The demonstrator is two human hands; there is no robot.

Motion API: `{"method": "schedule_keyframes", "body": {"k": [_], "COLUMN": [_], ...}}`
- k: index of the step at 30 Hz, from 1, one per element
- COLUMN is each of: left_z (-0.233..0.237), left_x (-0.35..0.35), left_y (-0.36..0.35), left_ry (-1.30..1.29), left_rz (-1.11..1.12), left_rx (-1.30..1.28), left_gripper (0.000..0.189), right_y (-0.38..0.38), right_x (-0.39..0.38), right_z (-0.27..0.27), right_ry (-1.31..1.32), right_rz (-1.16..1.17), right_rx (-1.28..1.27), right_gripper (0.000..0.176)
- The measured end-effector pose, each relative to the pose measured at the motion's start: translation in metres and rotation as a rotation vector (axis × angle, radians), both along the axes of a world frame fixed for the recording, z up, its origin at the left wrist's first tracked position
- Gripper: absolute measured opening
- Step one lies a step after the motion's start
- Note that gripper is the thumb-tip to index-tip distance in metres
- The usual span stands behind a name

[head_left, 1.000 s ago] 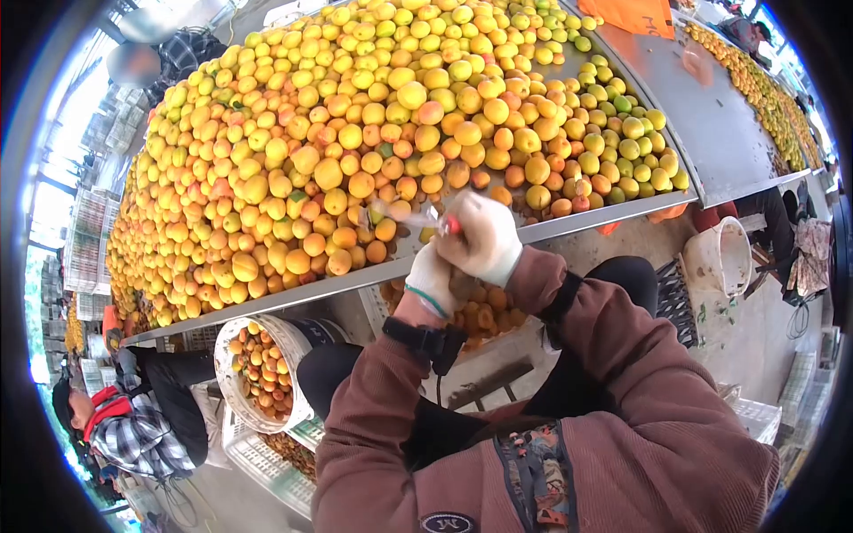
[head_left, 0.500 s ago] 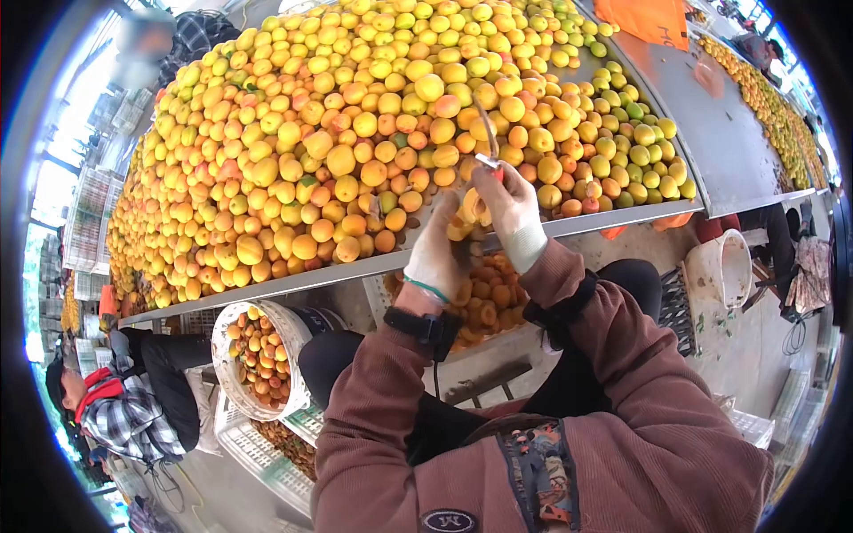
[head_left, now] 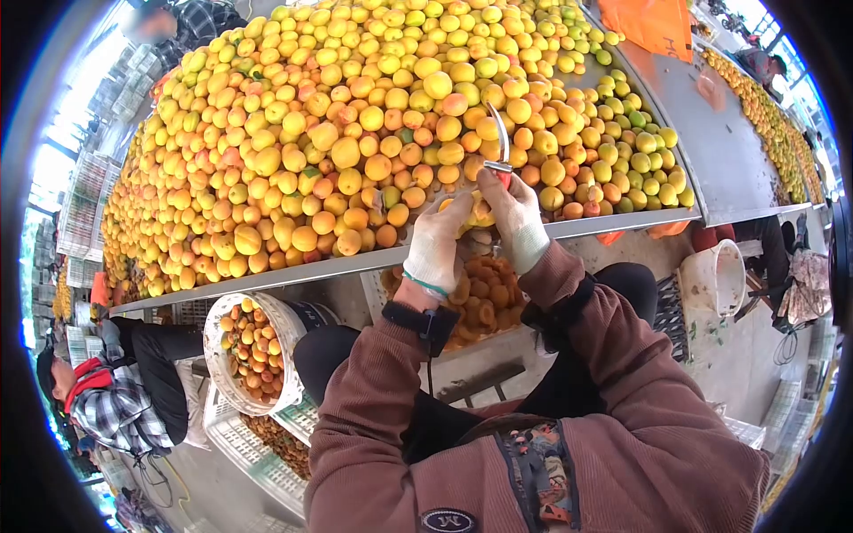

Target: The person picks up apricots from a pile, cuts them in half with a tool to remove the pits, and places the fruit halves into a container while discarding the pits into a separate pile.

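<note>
My left hand (head_left: 435, 242), in a white glove, is closed on a cut apricot (head_left: 481, 213) at the table's front edge. My right hand (head_left: 515, 211), gloved too, grips the red handle of a curved knife (head_left: 503, 142), its blade pointing up and away over the fruit. Both hands meet at the apricot, and its lower part is hidden by the fingers. Just below them, a crate of halved apricots (head_left: 485, 298) stands between my knees. A large heap of yellow and orange apricots (head_left: 293, 142) covers the metal table beyond.
A white bucket (head_left: 213, 342) of small brown-orange pieces stands left of my knee, above a crate (head_left: 233, 442). A person in a checked shirt (head_left: 120, 413) is at the left. Another white bucket (head_left: 727, 277) is at the right. An orange bag (head_left: 649, 27) lies on the far table.
The knife blade has swung slightly right and my left hand has opened out a little around the apricot. The whole view has shifted slightly.
</note>
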State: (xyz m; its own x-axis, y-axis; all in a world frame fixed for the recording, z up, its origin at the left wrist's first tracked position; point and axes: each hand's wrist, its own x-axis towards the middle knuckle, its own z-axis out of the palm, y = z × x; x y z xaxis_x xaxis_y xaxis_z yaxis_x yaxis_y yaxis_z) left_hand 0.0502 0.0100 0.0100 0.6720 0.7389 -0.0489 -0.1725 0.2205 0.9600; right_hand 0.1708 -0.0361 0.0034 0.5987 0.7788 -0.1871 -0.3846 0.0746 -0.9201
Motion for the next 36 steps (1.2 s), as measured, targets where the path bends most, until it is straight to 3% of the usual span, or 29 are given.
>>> {"method": "schedule_keyframes", "body": {"k": [2,5,6,10,18,20,22,24,25,26,27,31,33,34,36], "left_z": [0.014,0.019,0.02,0.018,0.017,0.01,0.005,0.006,0.01,0.011,0.003,-0.004,0.01,0.005,-0.003], "left_x": [-0.001,0.003,0.004,0.011,0.009,0.01,0.012,0.01,0.008,0.007,0.003,0.004,-0.001,0.002,0.008], "left_y": [-0.002,-0.004,-0.004,-0.01,-0.014,-0.012,-0.01,-0.008,-0.008,-0.008,-0.004,-0.003,-0.003,-0.002,0.002], "left_ry": [-0.114,-0.153,-0.158,-0.073,-0.025,0.109,0.105,0.107,-0.02,-0.147,-0.019,-0.122,0.172,0.176,-0.101], "left_rz": [0.001,0.095,0.093,0.137,0.176,0.224,0.24,0.271,0.213,0.152,0.098,0.143,0.125,0.125,0.076], "left_rx": [-0.508,-0.391,-0.392,-0.379,-0.274,-0.045,-0.074,-0.111,-0.203,-0.293,0.31,0.186,0.664,0.66,-0.125], "left_gripper": [0.019,0.021,0.021,0.022,0.02,0.019,0.018,0.017,0.015,0.014,0.012,0.016,0.032,0.032,0.035], "right_y": [0.002,0.007,0.003,0.005,0.011,0.011,0.015,0.027,0.026,0.031,0.028,0.028,0.029,0.03,0.032], "right_x": [0.0,0.016,0.019,0.022,-0.003,-0.01,-0.012,-0.004,0.006,0.01,0.014,0.018,0.021,0.023,0.028], "right_z": [-0.002,0.011,0.036,0.066,0.047,0.039,0.033,0.03,0.035,0.05,0.053,0.054,0.05,0.048,0.039], "right_ry": [-0.144,-0.158,-0.008,0.082,0.024,-0.536,-0.439,0.079,0.106,0.155,0.195,0.269,0.336,0.404,0.437], "right_rz": [-0.003,-0.142,-0.197,-0.176,-0.189,-0.169,-0.093,-0.175,-0.198,-0.296,-0.223,-0.172,-0.169,-0.168,-0.169], "right_rx": [0.176,0.208,0.116,0.32,0.419,0.515,0.564,0.676,0.56,0.443,0.452,0.405,0.418,0.439,0.442], "right_gripper": [0.021,0.018,0.016,0.023,0.016,0.017,0.019,0.01,0.007,0.021,0.028,0.046,0.044,0.043,0.042]}}
